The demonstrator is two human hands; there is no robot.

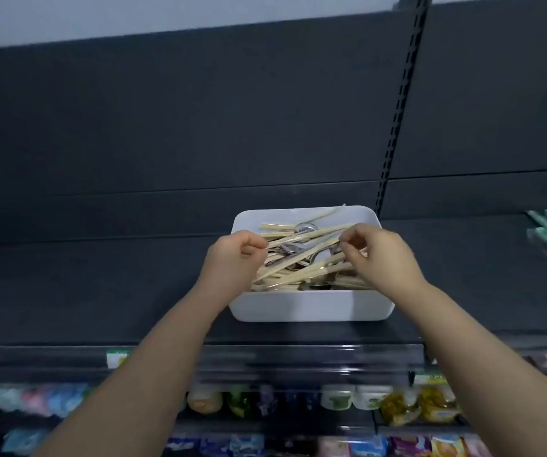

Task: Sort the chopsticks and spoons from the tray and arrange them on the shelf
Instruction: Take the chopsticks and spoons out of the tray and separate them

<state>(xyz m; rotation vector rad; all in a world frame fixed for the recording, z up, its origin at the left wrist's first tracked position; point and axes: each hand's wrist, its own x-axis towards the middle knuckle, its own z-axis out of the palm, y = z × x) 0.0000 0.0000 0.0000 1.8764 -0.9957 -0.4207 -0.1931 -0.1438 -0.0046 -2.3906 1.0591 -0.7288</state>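
We are at the sorting step, right at its start: the white tray (311, 305) sits on the dark shelf (100, 291), full of pale chopsticks (293, 273) tangled with metal spoons (305, 228), and we see nothing from it laid out on the shelf board to either side.

Both of our hands are over the pile. Our left grip (235, 255) has its fingers curled, thumb and forefinger pinching what looks like the near end of one of the chopsticks at the tray's left side. Our right grip (380, 255) is curled too, its fingertips closing on chopsticks near the top of the heap. Exactly how many sticks each holds we cannot tell.

Next, we judge, we need to draw the pinched chopsticks out along their length, not straight up, since they cross over others and over spoon handles and could drag the pile with them. Then we need a bare stretch of shelf beside the tray to lay them parallel, keeping the spoons for a separate group.
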